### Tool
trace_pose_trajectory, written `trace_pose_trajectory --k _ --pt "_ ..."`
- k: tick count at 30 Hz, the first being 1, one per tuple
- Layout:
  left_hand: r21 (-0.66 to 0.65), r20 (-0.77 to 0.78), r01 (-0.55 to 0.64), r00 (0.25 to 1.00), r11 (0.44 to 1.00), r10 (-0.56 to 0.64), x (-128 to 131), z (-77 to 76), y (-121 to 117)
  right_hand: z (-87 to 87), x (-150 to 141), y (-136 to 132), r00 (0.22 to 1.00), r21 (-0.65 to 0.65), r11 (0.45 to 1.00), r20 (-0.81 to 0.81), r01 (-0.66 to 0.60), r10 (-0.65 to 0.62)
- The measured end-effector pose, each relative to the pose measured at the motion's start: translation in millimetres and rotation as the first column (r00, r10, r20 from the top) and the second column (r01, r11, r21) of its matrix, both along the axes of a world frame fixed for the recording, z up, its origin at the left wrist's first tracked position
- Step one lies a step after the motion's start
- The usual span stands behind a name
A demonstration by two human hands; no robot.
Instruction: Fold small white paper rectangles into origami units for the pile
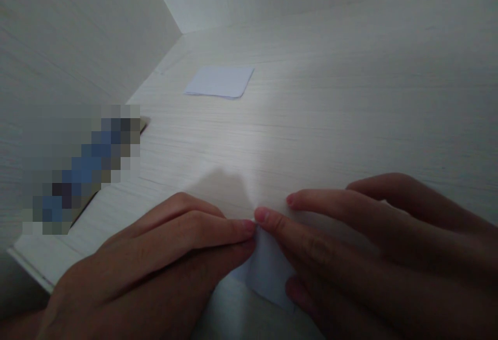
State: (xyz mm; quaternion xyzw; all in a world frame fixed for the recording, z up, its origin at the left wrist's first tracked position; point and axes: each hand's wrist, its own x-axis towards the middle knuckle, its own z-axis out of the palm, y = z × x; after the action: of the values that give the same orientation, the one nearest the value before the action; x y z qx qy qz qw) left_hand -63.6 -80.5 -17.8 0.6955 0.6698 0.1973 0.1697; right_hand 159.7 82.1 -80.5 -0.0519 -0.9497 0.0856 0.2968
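A piece of white folded paper [269, 272] is between my two hands near the bottom centre, its narrow top corner pointing away from me. My left hand [155, 259] pinches that corner between thumb and index fingertip. The index fingertip of my right hand [361, 257] presses the same corner, almost touching the left fingertips. Its thumb is lower down at the paper's right edge, and its other fingers stretch out over the surface. Part of the paper is hidden behind the hands.
Another folded white paper [220, 82] lies farther back on the pale wood-grain table [350, 112]. Upright panels [78, 29] rise at the left and back. A long blurred-out object [89, 166] with blue on it lies along the left side, near the table's edge.
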Motion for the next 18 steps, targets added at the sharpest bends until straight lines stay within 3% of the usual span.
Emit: trace_pose_trajectory --k 2,4,10,18 --pt "-0.005 0.021 -0.006 1.0 1.0 0.006 -0.3 0.2 0.6 29.2 -3.3 1.4 0.999 0.018 0.999 0.003 -0.036 0.036" --pt "-0.004 0.046 -0.03 0.998 1.0 0.031 0.0 -0.2 1.7 40.7 -5.5 2.7 0.999 0.014 0.999 0.022 -0.041 0.041" --pt "0.052 0.086 -0.07 0.994 0.996 0.065 2.2 -3.4 4.6 30.9 -6.9 -0.9 1.0 -0.011 1.0 -0.025 -0.007 0.007" --pt "0.036 0.033 -0.003 0.999 0.999 0.001 -0.5 0.6 6.8 40.9 -10.8 -2.7 0.998 -0.028 0.999 0.052 0.023 -0.021"
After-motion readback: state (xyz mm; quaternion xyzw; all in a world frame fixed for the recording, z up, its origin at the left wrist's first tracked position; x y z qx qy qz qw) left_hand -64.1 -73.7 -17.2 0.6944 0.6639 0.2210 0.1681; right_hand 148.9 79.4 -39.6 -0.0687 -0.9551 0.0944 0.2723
